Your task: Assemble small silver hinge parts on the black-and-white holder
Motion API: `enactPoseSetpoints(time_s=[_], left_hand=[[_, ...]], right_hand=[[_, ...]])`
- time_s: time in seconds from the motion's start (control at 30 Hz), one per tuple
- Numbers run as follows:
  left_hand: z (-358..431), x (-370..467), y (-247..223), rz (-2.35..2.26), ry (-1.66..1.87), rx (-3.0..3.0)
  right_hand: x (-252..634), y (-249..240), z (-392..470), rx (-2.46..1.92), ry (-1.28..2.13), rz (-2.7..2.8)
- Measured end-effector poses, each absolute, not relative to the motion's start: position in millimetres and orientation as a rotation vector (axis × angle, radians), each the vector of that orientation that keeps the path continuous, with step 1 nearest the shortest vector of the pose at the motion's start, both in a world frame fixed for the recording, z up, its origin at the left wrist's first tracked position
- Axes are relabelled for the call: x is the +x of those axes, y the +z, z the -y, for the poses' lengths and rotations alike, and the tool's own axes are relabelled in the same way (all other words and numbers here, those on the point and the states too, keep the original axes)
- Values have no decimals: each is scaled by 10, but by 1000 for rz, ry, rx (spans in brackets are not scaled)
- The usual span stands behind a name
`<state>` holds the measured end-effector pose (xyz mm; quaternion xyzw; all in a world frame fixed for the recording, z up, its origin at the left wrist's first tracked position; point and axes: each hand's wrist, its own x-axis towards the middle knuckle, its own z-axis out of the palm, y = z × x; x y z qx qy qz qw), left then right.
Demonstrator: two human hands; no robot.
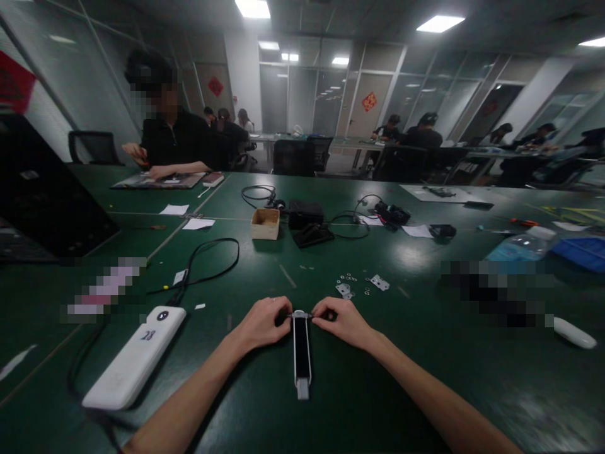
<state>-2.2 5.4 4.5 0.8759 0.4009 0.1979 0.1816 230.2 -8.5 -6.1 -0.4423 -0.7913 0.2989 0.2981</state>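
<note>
A long, narrow device [302, 353], black with a pale frame, lies on the green table, its pale end piece towards me. At its far end my left hand [269, 321] and my right hand [341, 321] face each other, one on each side. Both pinch at a small dark part across that end, thumbs against curled fingers; what exactly lies between the fingertips is too small to tell. Beyond my hands are metal plates [379, 282] and several small rings [348, 277].
A white power bank [137, 356] with a black cable lies left. Farther off are a small box [265, 224], a black case [305, 215] and cables. A bottle [524, 243] and blue tray [581, 252] stand right. A person [174, 139] sits across the table.
</note>
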Motion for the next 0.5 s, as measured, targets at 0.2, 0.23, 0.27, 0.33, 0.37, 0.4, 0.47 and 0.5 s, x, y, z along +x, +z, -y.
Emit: enactPoseSetpoints(time_s=[0.2,0.23,0.27,0.33,0.37,0.4,0.47,0.5], left_hand=[[-54,-22,61,-1125,546,2469],[-52,-21,64,-1126,543,2469],[-50,-22,66,-1127,541,2469],[-44,-23,67,-1131,538,2470],[-42,-23,66,-1133,539,2471],[-40,-24,64,-1134,541,2472],[-39,-26,61,-1131,547,2475],[-39,-27,60,-1128,550,2475]], right_hand=[[2313,-101,74,-1198,833,2083],[2312,-103,74,-1207,835,2080],[2310,-102,74,-1219,836,2078],[2301,-91,77,-1246,835,2078],[2295,-81,79,-1255,833,2082],[2289,-71,82,-1259,830,2090],[2280,-54,85,-1254,820,2103],[2278,-49,86,-1249,816,2107]])
